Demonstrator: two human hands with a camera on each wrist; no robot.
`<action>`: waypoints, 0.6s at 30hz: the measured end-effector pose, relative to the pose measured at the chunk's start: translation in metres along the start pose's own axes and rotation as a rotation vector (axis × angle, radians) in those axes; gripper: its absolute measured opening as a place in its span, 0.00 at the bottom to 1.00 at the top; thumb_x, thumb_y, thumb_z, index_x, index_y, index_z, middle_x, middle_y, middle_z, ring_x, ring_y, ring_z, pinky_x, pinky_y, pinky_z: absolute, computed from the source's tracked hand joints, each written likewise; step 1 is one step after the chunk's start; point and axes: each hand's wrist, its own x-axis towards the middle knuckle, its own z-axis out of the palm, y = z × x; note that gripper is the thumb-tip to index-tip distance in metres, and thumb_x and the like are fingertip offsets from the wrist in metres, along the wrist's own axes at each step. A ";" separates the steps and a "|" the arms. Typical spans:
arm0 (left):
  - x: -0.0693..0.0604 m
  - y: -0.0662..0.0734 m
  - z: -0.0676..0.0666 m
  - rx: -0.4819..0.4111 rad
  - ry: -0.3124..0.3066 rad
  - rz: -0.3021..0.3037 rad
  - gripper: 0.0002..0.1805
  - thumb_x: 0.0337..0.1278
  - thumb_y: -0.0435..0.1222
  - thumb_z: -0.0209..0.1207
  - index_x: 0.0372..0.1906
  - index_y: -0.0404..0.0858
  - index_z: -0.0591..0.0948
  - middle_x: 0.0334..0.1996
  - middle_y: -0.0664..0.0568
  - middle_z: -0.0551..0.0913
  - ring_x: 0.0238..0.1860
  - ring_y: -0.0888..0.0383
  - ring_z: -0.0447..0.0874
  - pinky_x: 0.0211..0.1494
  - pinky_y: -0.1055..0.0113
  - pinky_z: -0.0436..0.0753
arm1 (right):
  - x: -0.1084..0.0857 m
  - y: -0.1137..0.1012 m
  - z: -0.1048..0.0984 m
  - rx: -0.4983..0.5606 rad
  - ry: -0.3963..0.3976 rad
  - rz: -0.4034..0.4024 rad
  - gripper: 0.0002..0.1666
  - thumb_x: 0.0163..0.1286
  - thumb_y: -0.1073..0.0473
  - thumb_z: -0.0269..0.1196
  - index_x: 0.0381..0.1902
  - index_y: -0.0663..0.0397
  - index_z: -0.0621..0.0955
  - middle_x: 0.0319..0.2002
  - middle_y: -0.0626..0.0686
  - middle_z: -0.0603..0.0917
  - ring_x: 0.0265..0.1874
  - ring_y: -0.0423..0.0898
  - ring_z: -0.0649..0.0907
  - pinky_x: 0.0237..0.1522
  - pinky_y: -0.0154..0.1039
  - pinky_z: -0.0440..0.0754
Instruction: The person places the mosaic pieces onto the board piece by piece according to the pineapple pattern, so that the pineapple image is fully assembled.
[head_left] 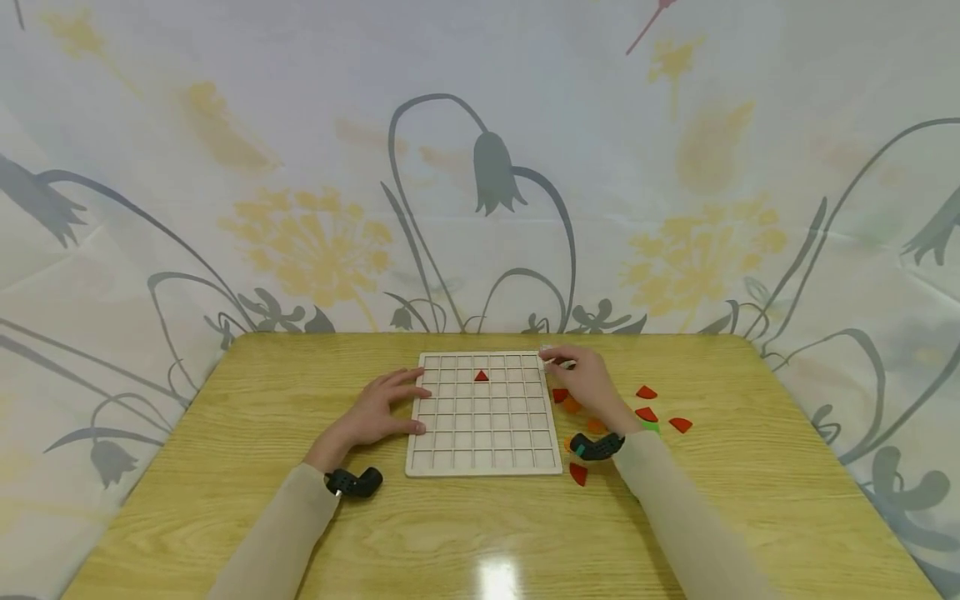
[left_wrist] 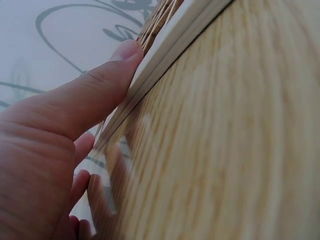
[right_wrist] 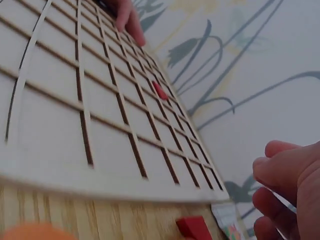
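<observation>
A pale wooden grid board [head_left: 483, 476] lies flat on the table, with one red triangular piece [head_left: 482, 376] in a cell of its upper part. My left hand [head_left: 378, 410] rests at the board's left edge, fingers spread; in the left wrist view the thumb [left_wrist: 112, 72] touches the board's side. Over the far right corner hovers my right hand [head_left: 588, 379], its fingers loosely bent. Nothing shows between them in the right wrist view. Near those fingertips lies a small printed card or paper [right_wrist: 227, 219], partly hidden. Beneath the hand is a red piece [right_wrist: 195, 227].
Right of the board lie several loose pieces, among them a red wedge [head_left: 681, 425], another red wedge [head_left: 578, 474], an orange piece [head_left: 596, 426] and a green piece [head_left: 649, 426]. My right forearm partly covers this group. A flower-patterned curtain [head_left: 480, 250] hangs behind the table [head_left: 420, 542].
</observation>
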 end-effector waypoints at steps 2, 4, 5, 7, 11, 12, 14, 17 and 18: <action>0.000 0.000 0.001 0.002 -0.001 -0.003 0.28 0.53 0.47 0.72 0.59 0.41 0.82 0.73 0.42 0.64 0.74 0.35 0.54 0.71 0.34 0.50 | -0.008 0.006 -0.014 -0.058 -0.013 0.012 0.12 0.71 0.65 0.64 0.50 0.61 0.86 0.50 0.58 0.85 0.41 0.52 0.83 0.43 0.45 0.82; 0.000 0.000 0.001 -0.001 -0.004 -0.008 0.28 0.53 0.47 0.72 0.59 0.41 0.82 0.73 0.42 0.64 0.74 0.35 0.53 0.71 0.34 0.50 | -0.016 0.013 -0.027 -0.115 -0.023 0.016 0.11 0.71 0.64 0.64 0.49 0.60 0.87 0.49 0.59 0.85 0.41 0.52 0.82 0.42 0.45 0.82; 0.000 0.000 0.000 -0.004 -0.006 -0.010 0.28 0.53 0.47 0.72 0.59 0.41 0.82 0.74 0.42 0.64 0.74 0.36 0.53 0.71 0.34 0.50 | -0.019 0.016 -0.033 -0.139 -0.027 0.026 0.11 0.71 0.64 0.64 0.49 0.60 0.87 0.49 0.59 0.85 0.40 0.52 0.82 0.41 0.45 0.82; 0.001 0.000 0.000 -0.014 -0.009 -0.014 0.29 0.53 0.47 0.72 0.59 0.41 0.82 0.74 0.42 0.64 0.74 0.36 0.52 0.71 0.34 0.49 | -0.026 0.023 -0.044 -0.176 -0.035 0.043 0.11 0.71 0.63 0.64 0.49 0.59 0.87 0.47 0.58 0.85 0.39 0.52 0.82 0.40 0.45 0.82; 0.000 0.000 0.000 -0.016 -0.005 -0.013 0.29 0.52 0.47 0.72 0.59 0.41 0.83 0.73 0.42 0.64 0.74 0.35 0.52 0.71 0.33 0.49 | -0.037 0.036 -0.060 -0.197 -0.070 0.084 0.12 0.71 0.63 0.64 0.49 0.59 0.86 0.47 0.58 0.85 0.38 0.53 0.83 0.37 0.44 0.82; 0.000 0.000 0.000 -0.015 -0.004 -0.012 0.28 0.52 0.47 0.72 0.58 0.41 0.83 0.73 0.42 0.64 0.74 0.35 0.52 0.71 0.33 0.50 | -0.039 0.038 -0.063 -0.198 -0.080 0.081 0.12 0.71 0.63 0.64 0.49 0.60 0.86 0.47 0.59 0.85 0.39 0.54 0.83 0.37 0.43 0.82; 0.000 -0.001 0.000 -0.014 -0.004 -0.015 0.28 0.52 0.47 0.72 0.58 0.42 0.83 0.74 0.42 0.64 0.74 0.36 0.52 0.71 0.34 0.50 | -0.041 0.042 -0.067 -0.197 -0.100 0.077 0.12 0.70 0.63 0.65 0.49 0.60 0.86 0.48 0.60 0.85 0.40 0.55 0.84 0.38 0.44 0.83; 0.000 -0.001 0.001 -0.010 -0.010 -0.020 0.28 0.52 0.48 0.72 0.59 0.42 0.83 0.74 0.43 0.64 0.75 0.37 0.52 0.71 0.35 0.49 | -0.043 0.044 -0.070 -0.196 -0.128 0.061 0.10 0.69 0.63 0.66 0.46 0.60 0.87 0.51 0.61 0.85 0.43 0.57 0.85 0.43 0.47 0.84; 0.001 -0.001 0.001 -0.011 -0.012 -0.022 0.29 0.52 0.48 0.72 0.59 0.42 0.83 0.74 0.44 0.63 0.75 0.37 0.52 0.72 0.35 0.49 | -0.044 0.044 -0.071 -0.196 -0.140 0.060 0.09 0.69 0.63 0.66 0.45 0.59 0.88 0.52 0.61 0.84 0.45 0.57 0.85 0.45 0.49 0.84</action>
